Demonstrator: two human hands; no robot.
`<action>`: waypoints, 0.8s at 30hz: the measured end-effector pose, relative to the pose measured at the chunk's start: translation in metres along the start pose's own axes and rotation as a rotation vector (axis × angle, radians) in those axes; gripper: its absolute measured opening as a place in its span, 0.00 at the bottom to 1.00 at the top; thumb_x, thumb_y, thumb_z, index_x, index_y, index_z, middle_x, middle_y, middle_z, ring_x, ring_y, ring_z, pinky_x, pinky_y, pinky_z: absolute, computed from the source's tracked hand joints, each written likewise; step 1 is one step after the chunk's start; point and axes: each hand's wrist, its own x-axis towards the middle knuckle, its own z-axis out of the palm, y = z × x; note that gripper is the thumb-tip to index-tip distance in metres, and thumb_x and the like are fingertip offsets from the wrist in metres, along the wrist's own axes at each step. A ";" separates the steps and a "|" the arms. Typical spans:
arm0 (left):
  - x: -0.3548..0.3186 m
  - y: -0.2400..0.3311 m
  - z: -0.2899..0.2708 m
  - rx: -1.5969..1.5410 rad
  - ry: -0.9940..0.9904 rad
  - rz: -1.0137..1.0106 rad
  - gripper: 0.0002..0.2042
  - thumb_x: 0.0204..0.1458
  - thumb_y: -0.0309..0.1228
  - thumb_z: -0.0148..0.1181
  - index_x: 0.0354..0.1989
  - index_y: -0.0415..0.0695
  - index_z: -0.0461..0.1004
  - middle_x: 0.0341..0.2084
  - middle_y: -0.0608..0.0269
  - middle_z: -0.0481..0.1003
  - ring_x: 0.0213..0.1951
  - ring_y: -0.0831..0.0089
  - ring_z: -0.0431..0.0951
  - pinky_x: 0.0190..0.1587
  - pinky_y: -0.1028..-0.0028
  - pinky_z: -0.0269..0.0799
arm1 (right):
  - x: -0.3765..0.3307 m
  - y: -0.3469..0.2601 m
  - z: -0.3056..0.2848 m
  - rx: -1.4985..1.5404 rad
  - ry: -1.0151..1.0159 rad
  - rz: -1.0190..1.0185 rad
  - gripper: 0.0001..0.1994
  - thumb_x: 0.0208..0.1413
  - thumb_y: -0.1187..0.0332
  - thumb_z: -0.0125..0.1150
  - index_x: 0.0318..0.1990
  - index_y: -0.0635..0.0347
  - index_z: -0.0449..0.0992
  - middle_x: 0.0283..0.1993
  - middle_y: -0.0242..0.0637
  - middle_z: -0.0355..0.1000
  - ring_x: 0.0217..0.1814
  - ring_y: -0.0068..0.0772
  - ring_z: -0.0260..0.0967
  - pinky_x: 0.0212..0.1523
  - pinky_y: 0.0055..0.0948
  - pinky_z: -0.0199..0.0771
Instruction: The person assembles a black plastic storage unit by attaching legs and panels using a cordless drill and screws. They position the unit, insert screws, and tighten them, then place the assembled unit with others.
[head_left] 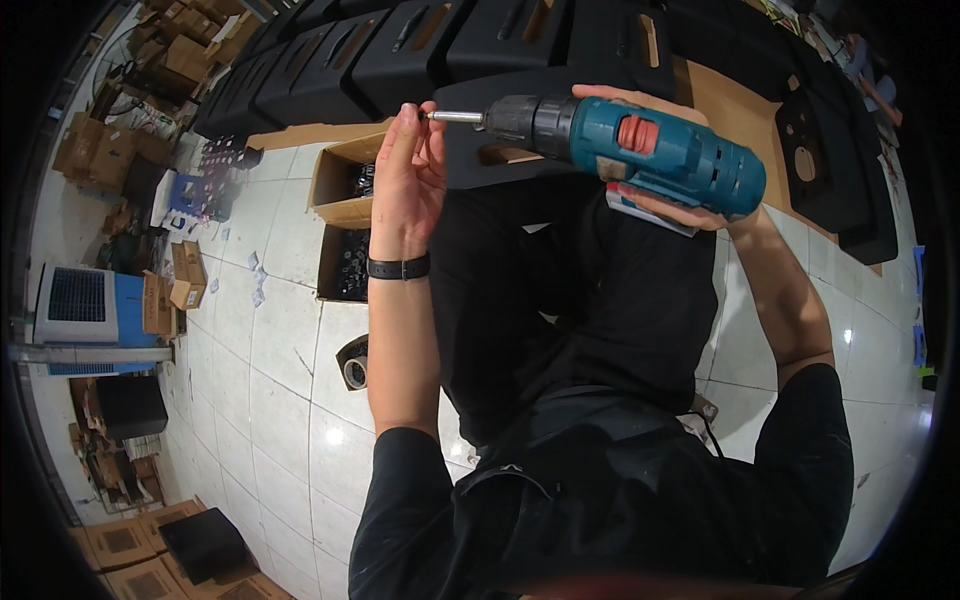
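My right hand (690, 214) grips a teal and black cordless drill (690, 150), held level above my lap with its chuck toward the left. A silver bit holder (457, 117) sticks out of the chuck. At its tip, the fingers of my left hand (408, 175) are pinched together around a small dark piece, too small to name. A black band circles my left wrist. Behind the drill lies a black case (470, 160) with an oblong cutout, partly hidden by the drill and my hands.
Several black cases (400, 50) line the far side, with another (830, 160) at right. Left of my legs stand open cardboard boxes (345, 210) of small dark parts, and a tape roll (355, 373). A blue and white air cooler (90, 305) stands farther left.
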 end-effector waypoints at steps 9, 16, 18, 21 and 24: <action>0.037 0.000 -0.022 0.137 -0.139 -0.159 0.09 0.68 0.34 0.65 0.51 0.46 0.79 0.47 0.62 0.84 0.48 0.71 0.87 0.51 0.72 0.87 | 0.046 -0.006 -0.032 -0.470 -0.260 -0.040 0.35 0.57 0.67 0.75 0.74 0.42 0.73 0.55 0.43 0.83 0.54 0.44 0.85 0.64 0.36 0.82; 0.136 -0.017 -0.079 0.612 -0.357 0.080 0.10 0.68 0.35 0.66 0.50 0.43 0.83 0.50 0.68 0.81 0.48 0.75 0.78 0.50 0.71 0.74 | 0.076 -0.008 -0.050 -0.309 -0.183 0.177 0.16 0.59 0.71 0.73 0.53 0.60 0.81 0.43 0.34 0.83 0.36 0.24 0.77 0.37 0.26 0.77; 0.149 -0.019 -0.078 0.896 -0.412 0.252 0.10 0.69 0.32 0.65 0.49 0.39 0.84 0.49 0.69 0.80 0.46 0.78 0.77 0.51 0.75 0.71 | 0.090 0.001 -0.054 -0.087 -0.136 0.575 0.10 0.58 0.72 0.74 0.44 0.63 0.83 0.37 0.31 0.82 0.30 0.20 0.74 0.29 0.24 0.75; 0.164 -0.034 -0.085 1.078 -0.401 0.372 0.11 0.69 0.33 0.65 0.49 0.37 0.84 0.48 0.69 0.80 0.46 0.80 0.76 0.53 0.77 0.70 | 0.118 0.021 -0.048 0.071 0.051 0.818 0.05 0.55 0.73 0.73 0.37 0.62 0.82 0.27 0.32 0.77 0.20 0.21 0.70 0.22 0.27 0.71; 0.166 -0.058 -0.092 1.168 -0.287 0.295 0.12 0.69 0.34 0.65 0.49 0.36 0.84 0.48 0.67 0.80 0.49 0.79 0.77 0.56 0.76 0.70 | 0.142 0.046 -0.046 0.086 0.038 0.987 0.07 0.57 0.68 0.71 0.33 0.62 0.83 0.28 0.34 0.79 0.20 0.24 0.71 0.22 0.27 0.72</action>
